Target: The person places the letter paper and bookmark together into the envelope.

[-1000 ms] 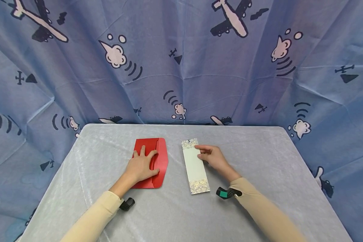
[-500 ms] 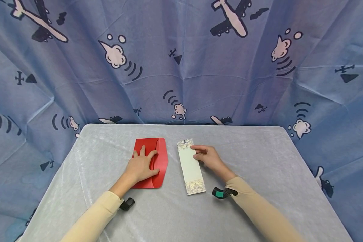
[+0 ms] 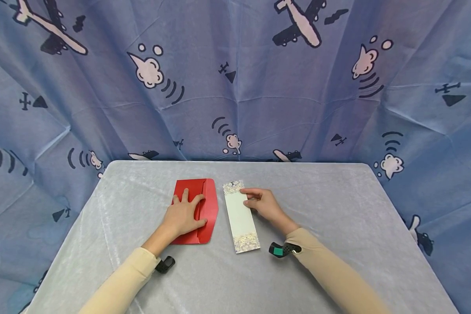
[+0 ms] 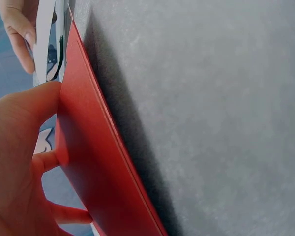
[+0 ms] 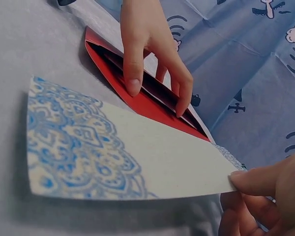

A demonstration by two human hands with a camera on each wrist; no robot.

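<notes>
A red envelope (image 3: 211, 209) lies on the table with its flap folded out to the right. My left hand (image 3: 182, 217) rests on it with fingers spread. In the right wrist view, the left thumb and fingers touch the envelope's edges at its mouth (image 5: 147, 93), which gapes. To the right, a long narrow pale card (image 3: 238, 216) has blue-and-gold lacy patterns at both ends. My right hand (image 3: 264, 204) pinches its right edge near the far end, thumb on top. A shadow shows under the card's near end in the right wrist view.
A grey cloth covers the table (image 3: 322, 209). Behind it hangs a blue curtain (image 3: 196, 87) printed with airplanes and clouds. Black bands with small devices sit at the left wrist (image 3: 165, 264) and the right wrist (image 3: 284, 250).
My right hand has moved left with the card, bringing it closer to the envelope. The left hand and the envelope have stayed in place.
</notes>
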